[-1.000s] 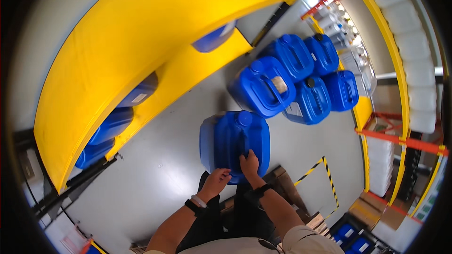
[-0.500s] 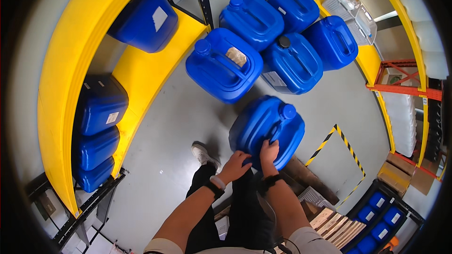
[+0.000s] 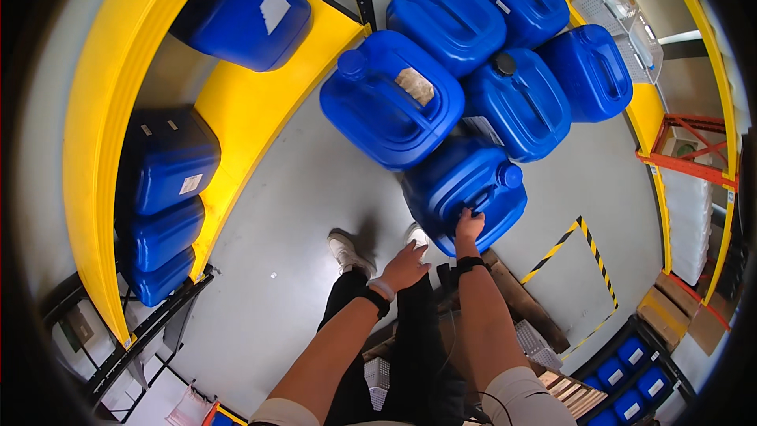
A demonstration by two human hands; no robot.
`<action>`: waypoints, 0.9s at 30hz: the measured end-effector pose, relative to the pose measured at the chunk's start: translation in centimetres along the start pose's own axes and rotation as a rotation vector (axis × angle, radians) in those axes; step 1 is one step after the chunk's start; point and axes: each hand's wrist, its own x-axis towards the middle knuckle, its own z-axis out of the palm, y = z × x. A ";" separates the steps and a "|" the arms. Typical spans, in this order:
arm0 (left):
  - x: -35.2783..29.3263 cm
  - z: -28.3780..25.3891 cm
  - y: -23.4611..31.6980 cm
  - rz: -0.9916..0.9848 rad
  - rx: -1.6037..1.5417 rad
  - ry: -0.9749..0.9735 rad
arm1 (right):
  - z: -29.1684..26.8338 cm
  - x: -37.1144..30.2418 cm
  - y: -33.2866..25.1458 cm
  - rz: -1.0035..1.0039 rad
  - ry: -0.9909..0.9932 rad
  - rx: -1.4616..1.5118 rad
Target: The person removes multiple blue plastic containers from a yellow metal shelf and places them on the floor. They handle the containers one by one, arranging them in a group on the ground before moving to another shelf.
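My right hand [image 3: 470, 227] is closed round the handle of a blue plastic jerrycan [image 3: 443, 172] with a blue cap. The can is in front of my feet, close against the group of cans beyond it. Whether its base rests on the floor is hidden. Off to the left of the can, my left hand [image 3: 404, 268] hangs free with fingers apart, above my legs. Just beyond stands another blue jerrycan [image 3: 371, 122] with a blue cap and a torn pale label. To its right is a black-capped jerrycan [image 3: 530, 102].
Further blue jerrycans [image 3: 453, 24] stand behind these. Yellow shelving [image 3: 236, 95] along the left holds more cans [image 3: 177, 162]. Behind me at right lie dark wooden beams [image 3: 524, 300] and a slatted pallet [image 3: 579, 394]. Striped tape [image 3: 595, 248] marks the grey floor.
The jerrycan in my right hand has moved away from me, up to the other cans. My left hand has come off it. The view has shifted slightly.
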 end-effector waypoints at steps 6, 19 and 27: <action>-4.9 -2.7 -4.6 0.012 -0.034 0.125 | -0.3 2.2 2.2 0.132 -0.275 -0.078; -19.9 -14.2 -12.0 -0.172 -0.178 0.242 | 0.4 -7.4 -15.9 -0.352 -0.204 -0.577; -25.1 -17.0 -19.6 -0.419 -0.289 0.428 | 16.5 -16.8 -40.8 -1.063 -0.282 -0.282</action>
